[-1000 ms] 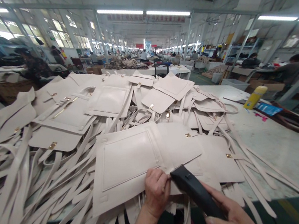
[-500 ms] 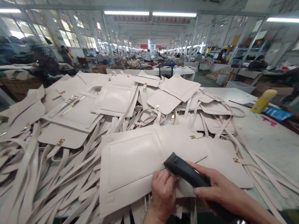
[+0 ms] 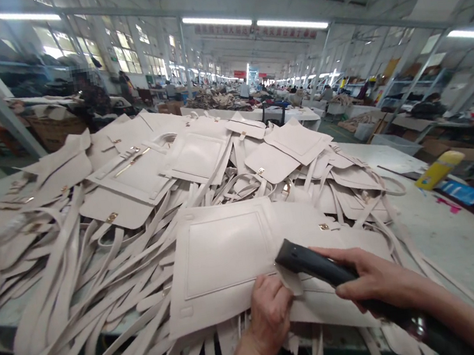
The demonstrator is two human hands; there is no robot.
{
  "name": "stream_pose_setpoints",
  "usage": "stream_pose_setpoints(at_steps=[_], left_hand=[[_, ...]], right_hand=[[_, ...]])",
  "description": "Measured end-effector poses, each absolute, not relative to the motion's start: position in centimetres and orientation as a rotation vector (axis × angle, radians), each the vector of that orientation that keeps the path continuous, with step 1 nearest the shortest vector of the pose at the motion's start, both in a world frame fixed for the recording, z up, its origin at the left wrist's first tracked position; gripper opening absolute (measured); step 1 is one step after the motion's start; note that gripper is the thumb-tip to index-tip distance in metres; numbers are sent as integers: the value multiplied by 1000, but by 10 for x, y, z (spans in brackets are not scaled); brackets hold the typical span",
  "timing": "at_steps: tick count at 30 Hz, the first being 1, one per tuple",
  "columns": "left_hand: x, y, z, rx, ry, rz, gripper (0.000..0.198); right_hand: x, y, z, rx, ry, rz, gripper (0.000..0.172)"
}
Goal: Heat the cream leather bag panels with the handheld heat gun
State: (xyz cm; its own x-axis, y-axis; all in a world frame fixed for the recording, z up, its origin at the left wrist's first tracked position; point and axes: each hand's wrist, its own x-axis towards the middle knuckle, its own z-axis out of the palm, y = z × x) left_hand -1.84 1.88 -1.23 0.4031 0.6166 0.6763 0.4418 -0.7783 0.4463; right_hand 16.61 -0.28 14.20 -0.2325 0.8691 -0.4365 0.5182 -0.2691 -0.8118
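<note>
In front of me lies a pale beige leather bag piece with a stitched rectangular panel and a flap carrying a small gold clasp. My left hand is closed on its near edge, right of the stitched panel; the fingertips are partly hidden. My right hand wraps around a long black hand-held tool with a blunt head, whose exact kind I cannot make out. The tool's head is at the panel's right border, just above my left hand. A corner of leather is lifted under the tool.
Similar beige bag pieces are heaped behind, their long straps hanging over the near table edge. On the right of the table lie a yellow bottle and a blue packet. People sit at work farther back.
The view has shifted left, so things sit farther right. The tool has tilted flatter, its head still by the panel's right border. The flap's near edge is now folded up beneath the tool.
</note>
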Motion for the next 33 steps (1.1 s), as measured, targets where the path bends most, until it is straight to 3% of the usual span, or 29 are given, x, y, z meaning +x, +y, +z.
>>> stream_pose_setpoints(at_steps=[8,14,17,28,33], left_hand=[[-22,16,-5,2469,987,1184,22],[-36,29,34,2424,1107,984,9],[-42,58,49,2401,1274,902,14],[-37,101,61,2759,1004,344,19],[-32,112,51,2571,1099,351,12]], right_hand=[[156,13,150,-1579,-1702,1517,68],[169,-25,147,-1638,-1433,1354,68],[160,-43,132,-1637,-1403,1396,70],[153,-46,107,-1589,-1411,1407,71],[150,-44,108,-1619,-1456,1373,72]])
